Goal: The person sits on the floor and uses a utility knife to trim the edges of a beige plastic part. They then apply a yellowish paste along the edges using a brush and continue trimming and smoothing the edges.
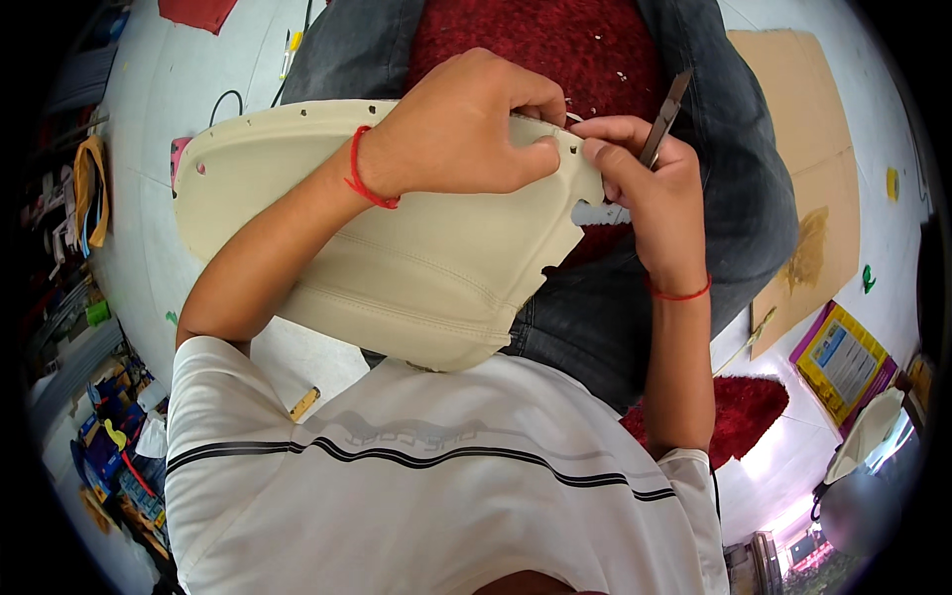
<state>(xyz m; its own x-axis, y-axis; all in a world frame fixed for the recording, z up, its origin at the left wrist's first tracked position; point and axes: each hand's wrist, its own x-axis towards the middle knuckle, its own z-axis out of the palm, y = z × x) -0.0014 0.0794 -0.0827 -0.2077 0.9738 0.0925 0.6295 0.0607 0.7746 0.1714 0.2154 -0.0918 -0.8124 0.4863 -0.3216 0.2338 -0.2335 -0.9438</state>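
Note:
A cream panel (426,238) with stitched seams and small holes along its rim lies across my lap, probably a leather-like cover over a stiff base. My left hand (476,129) reaches over it, fingers curled and closed on the far edge near the right corner. At that corner, the thumb and index finger of my right hand (645,174) pinch the edge. A slim dark craft knife (666,119) is tucked between the fingers of this hand, its end pointing up and away. Just below the corner, a greyish jagged piece (600,213) sticks out. My fingertips hide part of the edge.
A dark red fuzzy mat (535,45) with pale scraps lies between my legs. Flat brown cardboard (803,149) is on the floor to the right, with a yellow and purple package (843,362) nearer. Assorted items (124,446) crowd the left side.

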